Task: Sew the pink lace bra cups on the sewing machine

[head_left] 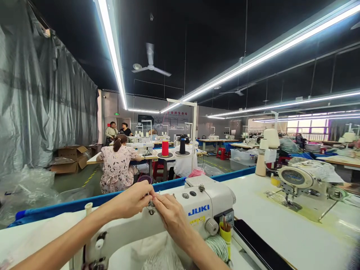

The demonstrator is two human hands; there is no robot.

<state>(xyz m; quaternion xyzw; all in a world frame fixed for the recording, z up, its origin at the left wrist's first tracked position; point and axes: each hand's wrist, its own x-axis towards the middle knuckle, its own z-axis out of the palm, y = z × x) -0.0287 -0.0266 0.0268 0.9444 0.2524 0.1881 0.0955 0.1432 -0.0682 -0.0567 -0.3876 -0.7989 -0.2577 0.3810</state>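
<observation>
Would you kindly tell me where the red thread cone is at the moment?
In the head view, the red thread cone stands slightly left of centre, just left of the dark thread cone, beyond the white JUKI sewing machine.

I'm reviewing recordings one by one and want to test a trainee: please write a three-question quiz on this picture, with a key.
1. Fill in the blank: The blue lettering on the sewing machine at the person's hands reads ____.

2. True or false: In the picture, the red thread cone stands to the left of the dark thread cone.

3. Where are the left hand and right hand?
A) Wide apart
B) Close together, at the sewing machine
C) Out of view

Key: 1. JUKI; 2. True; 3. B
</observation>
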